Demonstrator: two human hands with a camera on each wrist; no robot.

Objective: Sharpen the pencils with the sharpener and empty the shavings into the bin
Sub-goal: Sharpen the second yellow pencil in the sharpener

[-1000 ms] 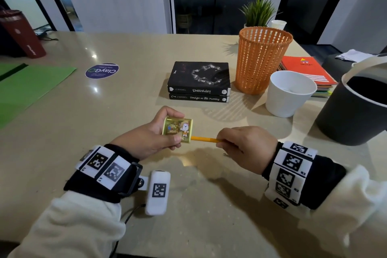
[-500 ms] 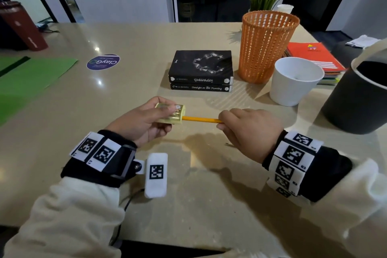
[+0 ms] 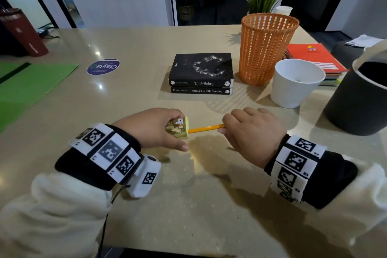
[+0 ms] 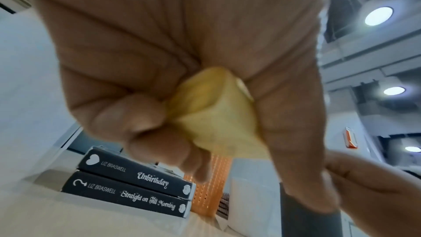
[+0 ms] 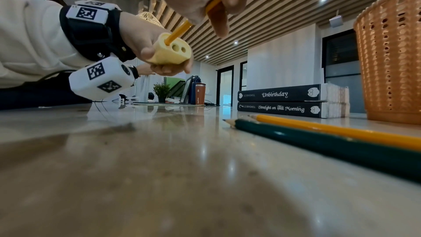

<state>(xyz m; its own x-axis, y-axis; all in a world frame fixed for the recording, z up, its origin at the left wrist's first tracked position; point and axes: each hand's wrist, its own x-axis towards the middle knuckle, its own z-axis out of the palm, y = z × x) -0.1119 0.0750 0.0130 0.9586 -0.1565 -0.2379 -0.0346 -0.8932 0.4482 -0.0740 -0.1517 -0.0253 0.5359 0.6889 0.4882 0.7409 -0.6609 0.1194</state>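
Note:
My left hand grips a small yellow sharpener with a cartoon picture on it, just above the table. A yellow pencil sticks into one of the sharpener's holes, and my right hand pinches the pencil's other end. The left wrist view shows the sharpener wrapped by curled fingers. Two more pencils lie on the table under my right wrist: a green pencil and a yellow pencil. A dark bin stands at the right edge.
An orange mesh basket, a white cup and two stacked black books stand beyond my hands. Red notebooks lie behind the cup. A green sheet and a round sticker are at the left.
The left hand has rolled the sharpener, so its picture side faces me again after tipping away. The pencil stays in it, and both hands sit slightly lower in view.

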